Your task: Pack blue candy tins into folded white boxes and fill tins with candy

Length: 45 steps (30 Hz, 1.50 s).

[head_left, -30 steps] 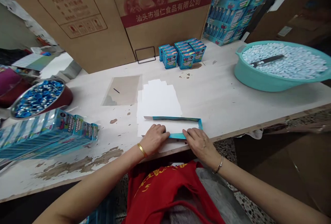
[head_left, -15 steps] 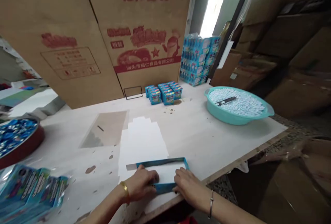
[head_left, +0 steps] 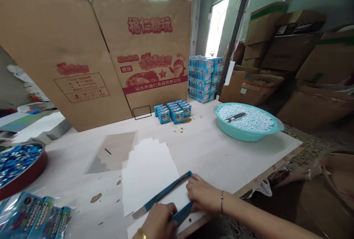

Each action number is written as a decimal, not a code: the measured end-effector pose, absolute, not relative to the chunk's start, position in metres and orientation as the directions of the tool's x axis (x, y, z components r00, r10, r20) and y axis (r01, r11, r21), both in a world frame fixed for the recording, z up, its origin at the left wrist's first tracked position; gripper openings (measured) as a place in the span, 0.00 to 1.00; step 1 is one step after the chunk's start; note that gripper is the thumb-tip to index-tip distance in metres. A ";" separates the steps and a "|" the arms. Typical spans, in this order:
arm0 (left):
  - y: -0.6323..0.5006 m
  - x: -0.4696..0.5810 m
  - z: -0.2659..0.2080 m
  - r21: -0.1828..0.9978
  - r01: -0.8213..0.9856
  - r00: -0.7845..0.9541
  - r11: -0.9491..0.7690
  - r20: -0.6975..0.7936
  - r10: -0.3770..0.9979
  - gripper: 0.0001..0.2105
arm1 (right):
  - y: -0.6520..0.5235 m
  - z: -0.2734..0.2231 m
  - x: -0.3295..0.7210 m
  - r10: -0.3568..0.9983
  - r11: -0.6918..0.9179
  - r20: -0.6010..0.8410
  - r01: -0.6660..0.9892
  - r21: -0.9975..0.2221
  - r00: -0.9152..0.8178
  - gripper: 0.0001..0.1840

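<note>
At lower centre I'm seeing the blue-edged tray (head_left: pixel 168 191) slanting lengthwise up rightward; the right hand (head_left: pixel 204 196) is pinching its right end, the left hand (head_left: pixel 160 222) curling fingers over its lower wall.

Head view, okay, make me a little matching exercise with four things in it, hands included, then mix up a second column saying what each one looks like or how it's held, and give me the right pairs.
Things:
1. Left hand
2. Teal basin
3. Blue-sided tray
4. Right hand

Descriptions:
A. Silver-coloured bracelet at the wrist
B. Held by both hands
C. Gold-coloured bracelet at the wrist
D. Filled with small pale pieces

Right pairs: 1-C, 2-D, 3-B, 4-A
</note>
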State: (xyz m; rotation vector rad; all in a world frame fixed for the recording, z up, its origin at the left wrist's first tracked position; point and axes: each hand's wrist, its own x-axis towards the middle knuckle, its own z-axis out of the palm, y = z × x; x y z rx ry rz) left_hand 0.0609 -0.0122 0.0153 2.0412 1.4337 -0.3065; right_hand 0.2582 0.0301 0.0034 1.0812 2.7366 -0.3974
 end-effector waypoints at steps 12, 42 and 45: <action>0.026 -0.021 0.044 -0.066 0.505 0.858 -0.860 -0.073 0.509 0.31 | -0.044 -0.060 0.240 0.671 0.740 0.144 0.644 -0.196 -0.727 0.36; -0.027 0.031 -0.023 0.623 0.560 0.668 -0.545 0.049 0.742 0.18 | -0.053 -0.073 0.264 0.677 0.736 0.604 0.391 -0.553 -0.420 0.15; -0.027 0.030 -0.025 0.644 0.530 0.637 -0.552 0.127 0.760 0.19 | -0.053 -0.066 0.253 0.780 0.624 0.517 0.391 -0.676 -0.353 0.11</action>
